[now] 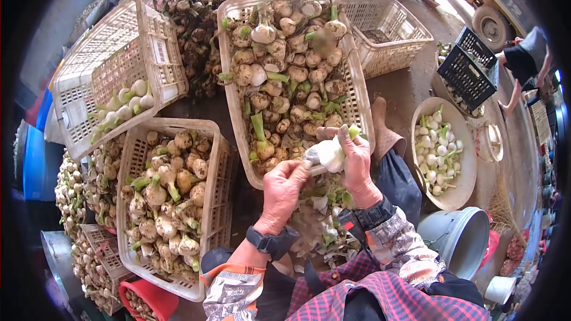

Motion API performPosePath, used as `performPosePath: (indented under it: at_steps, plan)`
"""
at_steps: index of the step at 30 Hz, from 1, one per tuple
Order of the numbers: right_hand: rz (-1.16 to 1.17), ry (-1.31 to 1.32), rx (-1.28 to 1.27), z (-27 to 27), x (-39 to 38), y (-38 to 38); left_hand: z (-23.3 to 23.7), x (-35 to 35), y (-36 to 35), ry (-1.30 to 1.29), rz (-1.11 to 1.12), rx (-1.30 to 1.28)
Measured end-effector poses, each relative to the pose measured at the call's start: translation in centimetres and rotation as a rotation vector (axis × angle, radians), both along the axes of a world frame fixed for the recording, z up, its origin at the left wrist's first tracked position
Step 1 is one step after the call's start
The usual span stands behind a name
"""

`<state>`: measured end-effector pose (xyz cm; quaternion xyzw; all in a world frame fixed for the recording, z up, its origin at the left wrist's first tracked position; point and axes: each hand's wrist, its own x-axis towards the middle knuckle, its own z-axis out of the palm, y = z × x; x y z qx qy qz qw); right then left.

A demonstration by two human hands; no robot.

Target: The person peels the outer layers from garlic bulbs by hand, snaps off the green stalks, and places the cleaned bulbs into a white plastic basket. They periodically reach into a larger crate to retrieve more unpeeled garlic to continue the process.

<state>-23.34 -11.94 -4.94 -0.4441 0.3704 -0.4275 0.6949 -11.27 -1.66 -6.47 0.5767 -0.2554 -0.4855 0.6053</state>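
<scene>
My right hand (pixel 358 163) grips a white bulb (pixel 328 153) with a short green stalk, held over my lap in front of the middle crate. My left hand (pixel 283 191) pinches the bulb's near end, at its skin. Both wrists wear dark bands. Under the hands lies a heap of peeled skins and green trimmings (pixel 324 214). The white middle crate (pixel 358 101) is tilted toward me and full of dirty unpeeled bulbs (pixel 285 77).
A second white crate (pixel 223 160) of unpeeled bulbs stands at my left. A tipped crate (pixel 101 65) holds a few clean white bulbs. A round bowl (pixel 461 142) of peeled bulbs sits right, a grey bucket (pixel 461 235) below it. Another person (pixel 523 62) crouches far right by a black crate (pixel 470 71).
</scene>
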Motion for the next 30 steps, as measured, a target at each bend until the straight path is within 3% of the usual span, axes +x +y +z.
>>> performPosePath:
  at_steps: [5,6,9,10,13,14,16,18,19,21,22,23,25,27,30]
  plan:
    - [0.075,0.157,-0.190,-0.8,0.4,1.6,1.2,-0.3,-0.1,0.030,-0.011,-0.052]
    - [0.054,0.165,-0.198,-1.3,0.7,2.0,1.5,-0.1,0.2,-0.200,-0.072,-0.044]
    - [0.059,0.316,-0.633,-2.5,0.9,1.6,0.8,0.1,0.6,-0.544,-0.037,-0.039]
    - [0.059,0.328,-0.552,-2.3,0.9,2.1,0.6,-0.1,0.5,-0.496,0.013,-0.130]
    - [0.070,0.407,-0.849,-2.1,0.7,1.6,0.6,0.7,0.7,-0.651,-0.117,-0.150]
    - [0.112,0.346,-0.767,-2.1,0.4,1.6,0.5,0.8,0.8,-0.663,-0.134,-0.148]
    - [0.148,0.409,-0.885,-2.1,0.2,1.4,0.4,0.9,0.7,-0.688,-0.171,-0.146]
    - [0.177,0.456,-0.963,-1.8,-0.2,1.4,0.1,0.6,0.4,-0.882,-0.130,-0.212]
    - [0.179,0.290,-0.730,-1.7,-0.3,1.6,0.1,0.5,0.3,-0.980,-0.105,-0.243]
    - [0.179,-0.040,-0.254,-1.3,-0.5,2.1,0.6,0.8,0.1,-0.812,-0.051,-0.155]
    - [0.239,-0.174,-0.152,-0.2,-1.4,1.2,0.2,0.9,-0.2,-0.569,0.023,-0.055]
    - [0.167,-0.239,-0.117,0.3,-1.2,1.3,0.3,0.8,-0.2,-0.304,0.022,-0.001]
    - [0.223,-0.283,-0.064,-0.9,-1.3,0.6,-0.7,0.6,-0.2,-0.450,-0.086,0.006]
    - [0.246,-0.416,0.045,-2.4,-2.4,0.1,-1.5,0.6,0.4,0.183,-0.121,0.206]
    - [0.377,-0.228,-0.156,-1.9,-3.2,-1.4,1.1,0.9,0.2,0.720,-0.170,0.081]
